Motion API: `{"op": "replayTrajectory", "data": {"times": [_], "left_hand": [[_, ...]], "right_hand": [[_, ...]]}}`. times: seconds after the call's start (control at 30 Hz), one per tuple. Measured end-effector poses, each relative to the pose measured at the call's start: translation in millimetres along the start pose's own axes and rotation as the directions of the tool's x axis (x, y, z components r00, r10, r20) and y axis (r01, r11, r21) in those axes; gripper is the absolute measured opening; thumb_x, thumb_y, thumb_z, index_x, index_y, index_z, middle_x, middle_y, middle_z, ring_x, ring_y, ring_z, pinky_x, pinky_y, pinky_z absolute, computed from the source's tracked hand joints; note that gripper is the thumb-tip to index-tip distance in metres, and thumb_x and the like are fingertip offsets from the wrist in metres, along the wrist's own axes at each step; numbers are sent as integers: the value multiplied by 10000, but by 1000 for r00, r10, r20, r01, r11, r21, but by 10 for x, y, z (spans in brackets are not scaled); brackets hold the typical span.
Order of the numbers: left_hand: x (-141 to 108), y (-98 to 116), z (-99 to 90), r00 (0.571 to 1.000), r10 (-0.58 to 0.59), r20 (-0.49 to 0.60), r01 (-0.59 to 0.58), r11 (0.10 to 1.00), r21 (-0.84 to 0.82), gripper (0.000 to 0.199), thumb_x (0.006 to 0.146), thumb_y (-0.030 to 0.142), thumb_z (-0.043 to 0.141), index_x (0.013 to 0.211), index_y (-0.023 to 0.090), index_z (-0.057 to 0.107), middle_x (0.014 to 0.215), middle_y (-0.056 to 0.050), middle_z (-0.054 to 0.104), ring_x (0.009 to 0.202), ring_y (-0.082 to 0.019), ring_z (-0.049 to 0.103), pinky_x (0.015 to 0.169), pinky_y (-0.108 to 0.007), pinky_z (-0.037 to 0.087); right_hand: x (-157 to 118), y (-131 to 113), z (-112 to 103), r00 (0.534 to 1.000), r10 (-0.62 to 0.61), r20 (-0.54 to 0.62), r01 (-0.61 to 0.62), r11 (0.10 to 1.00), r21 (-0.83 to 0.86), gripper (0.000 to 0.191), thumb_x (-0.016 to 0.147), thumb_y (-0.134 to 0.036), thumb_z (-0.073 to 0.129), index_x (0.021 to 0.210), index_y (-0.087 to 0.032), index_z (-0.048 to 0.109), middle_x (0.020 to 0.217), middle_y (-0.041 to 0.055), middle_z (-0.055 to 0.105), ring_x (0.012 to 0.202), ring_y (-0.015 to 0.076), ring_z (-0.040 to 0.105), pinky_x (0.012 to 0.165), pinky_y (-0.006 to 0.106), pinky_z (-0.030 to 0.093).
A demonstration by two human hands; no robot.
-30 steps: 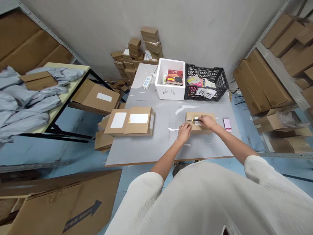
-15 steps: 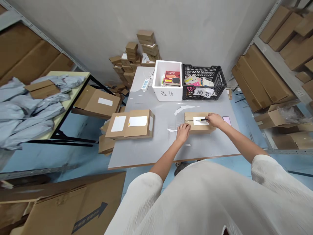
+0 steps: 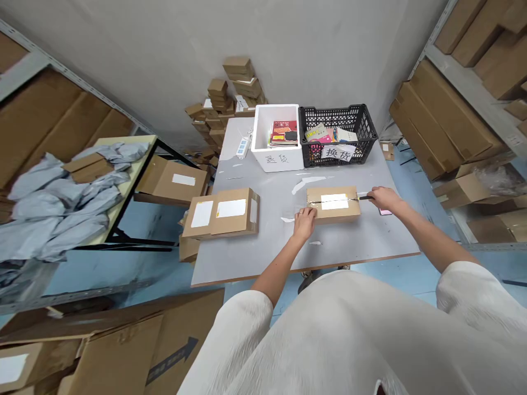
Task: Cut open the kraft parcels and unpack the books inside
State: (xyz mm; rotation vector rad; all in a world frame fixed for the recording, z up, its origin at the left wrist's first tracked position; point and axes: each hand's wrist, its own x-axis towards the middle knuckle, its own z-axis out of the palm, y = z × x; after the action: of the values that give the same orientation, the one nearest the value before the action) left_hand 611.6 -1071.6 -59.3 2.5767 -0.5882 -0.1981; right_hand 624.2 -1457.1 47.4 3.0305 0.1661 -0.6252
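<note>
A small cardboard box (image 3: pixel 332 213) lies on the grey table, with a white label (image 3: pixel 334 201) on top and a dark slit line running lengthwise on both sides of that label. My left hand (image 3: pixel 304 222) grips the box's left end, fingers closed against its near corner. A box cutter (image 3: pixel 364 197) is in my closed right hand (image 3: pixel 384 198), just off the right end of the box, its tip close to the edge. Partly covered by my right wrist, a phone (image 3: pixel 385 212) rests on the table.
Two labelled boxes (image 3: pixel 231 223) sit side by side on the table's left. At the back stand a white foam bin (image 3: pixel 276 161) and a black crate (image 3: pixel 369 144) holding books. A power strip (image 3: pixel 242 147) lies beside the bin. Grey parcels (image 3: pixel 53 206) cover the left table.
My right hand has drawn the box cutter rightwards along the box top, past the label and off the right end. My left hand stays at the left end.
</note>
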Motion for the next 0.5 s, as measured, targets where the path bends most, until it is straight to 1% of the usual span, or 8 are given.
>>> {"op": "replayTrajectory", "data": {"times": [0.07,0.13,0.23,0.33,0.43,0.5], "left_hand": [[7,1,-2,1000,1,-2,-1,1000,2,410,1086,198,467,1414,302,690,1473,-146,661,1343,-365,545,1053,-510,441],[23,5,-8,1000,0,-2,0,1000,13,416,1077,185,468,1411,293,691,1464,-156,661,1334,-372,547,1052,-516,442],[68,15,-24,1000,-15,21,14,999,48,409,1052,162,485,1379,280,701,1428,-166,663,1300,-376,560,1049,-520,444],[139,41,-31,998,-41,38,38,996,75,392,1004,138,545,1328,282,714,1387,-168,657,1291,-379,566,1068,-530,439],[257,131,-9,999,-33,22,31,997,73,444,967,151,611,1387,277,682,1463,-176,619,1359,-393,544,1113,-546,430],[376,240,21,999,20,37,-22,999,49,527,958,188,658,1477,274,628,1548,-174,580,1434,-397,512,1161,-550,415]], "right_hand": [[-68,179,50,1000,2,-13,-2,1000,14,310,1074,-313,575,1234,-263,836,1222,155,764,1182,332,683,893,381,518],[-131,303,94,1000,3,-30,-2,999,37,303,1068,-310,585,1240,-262,830,1211,150,767,1172,327,684,876,371,517],[-192,398,133,999,5,-53,1,995,100,267,1060,-310,614,1196,-254,837,1221,151,770,1178,323,691,876,362,513],[-215,463,142,998,23,-54,-14,987,158,232,1032,-330,656,1141,-253,845,1211,144,785,1150,319,705,874,359,511],[-234,542,168,999,26,-43,-18,983,182,236,1015,-337,667,1137,-253,850,1200,130,802,1099,314,719,838,346,500],[-251,584,214,999,29,-46,-19,979,203,263,1027,-340,647,1174,-254,847,1207,118,811,1086,307,724,805,330,488]]}}
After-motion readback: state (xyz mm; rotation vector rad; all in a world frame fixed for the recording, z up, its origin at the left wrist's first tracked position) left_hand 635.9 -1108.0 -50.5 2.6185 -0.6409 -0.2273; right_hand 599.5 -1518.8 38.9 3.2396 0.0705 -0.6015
